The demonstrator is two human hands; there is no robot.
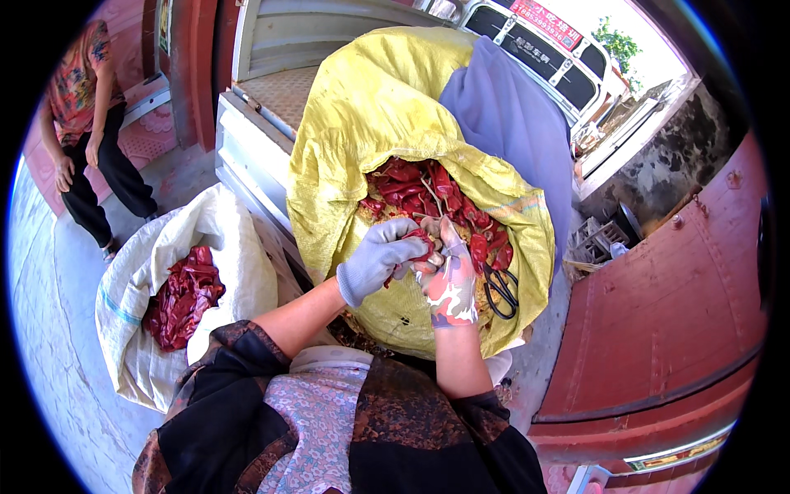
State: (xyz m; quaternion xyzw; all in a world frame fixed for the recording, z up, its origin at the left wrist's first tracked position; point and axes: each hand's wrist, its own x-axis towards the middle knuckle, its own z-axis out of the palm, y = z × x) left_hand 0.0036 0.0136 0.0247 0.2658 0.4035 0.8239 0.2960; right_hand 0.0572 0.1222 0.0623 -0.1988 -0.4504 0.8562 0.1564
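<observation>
My left hand [377,259], in a grey glove, is closed on a dried red chili pepper [422,242]. My right hand [452,288], in a camouflage-patterned glove with bare fingertips, meets it and pinches at the same pepper; thin stems show by its thumb. Both hands are over the mouth of a big yellow woven sack [341,136], in which more dried red chilies [403,183] lie. Beside my right hand, black-handled scissors [500,292] rest on the sack's near right part; their blades are hard to make out.
To the left stands a white woven sack [127,309] with red chilies [185,300] inside. Behind the yellow sack are a truck bed [284,41] and a purple cloth [510,107]. A person [86,107] sits at the far left. A red metal door [658,305] borders the right.
</observation>
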